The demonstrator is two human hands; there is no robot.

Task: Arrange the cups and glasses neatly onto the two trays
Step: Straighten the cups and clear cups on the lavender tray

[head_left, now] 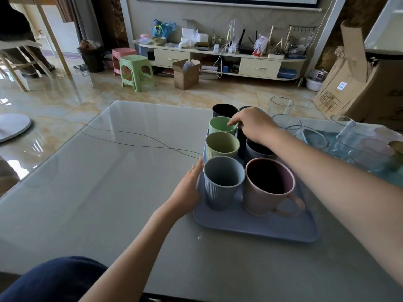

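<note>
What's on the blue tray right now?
On the blue tray: grey-blue cup, pink mug, olive cup, green cup, dark cup. The right hand covers whatever sits beneath it.

Table (98, 171) left of blue tray (250, 227) open; cups (222, 184) packed tight; glasses (316, 136) crowd right.

Cups (222, 184) on tray (250, 225), glasses (314, 136) right, behind

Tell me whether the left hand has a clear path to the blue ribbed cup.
Probably yes. The left hand rests on the tray's left edge, right beside the blue ribbed cup, with nothing between them.
</note>
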